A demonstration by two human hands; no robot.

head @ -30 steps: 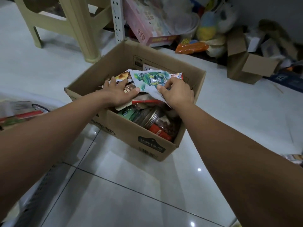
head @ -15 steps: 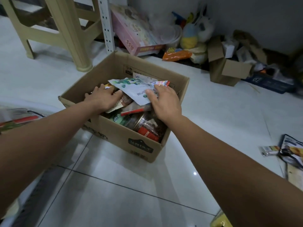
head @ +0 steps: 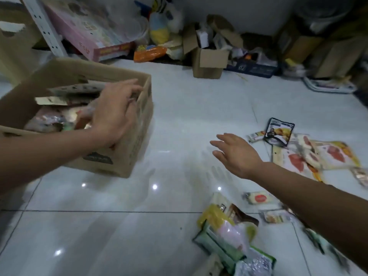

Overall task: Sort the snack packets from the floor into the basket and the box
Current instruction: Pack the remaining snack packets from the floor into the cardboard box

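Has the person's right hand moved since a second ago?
Yes. The right hand has left the cardboard box and now hangs open over the floor tiles to the box's right, nearer the scattered snack packets.

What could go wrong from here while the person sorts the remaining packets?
The cardboard box looks nearly full, so further packets may slide over its rim. The right hand is open and empty above the floor; the red-and-yellow packets overlap, so lifting one may drag its neighbours. The left hand, over the box, could snag its wall.

Probably home storeroom: cluttered cardboard boxes [head: 209,60].
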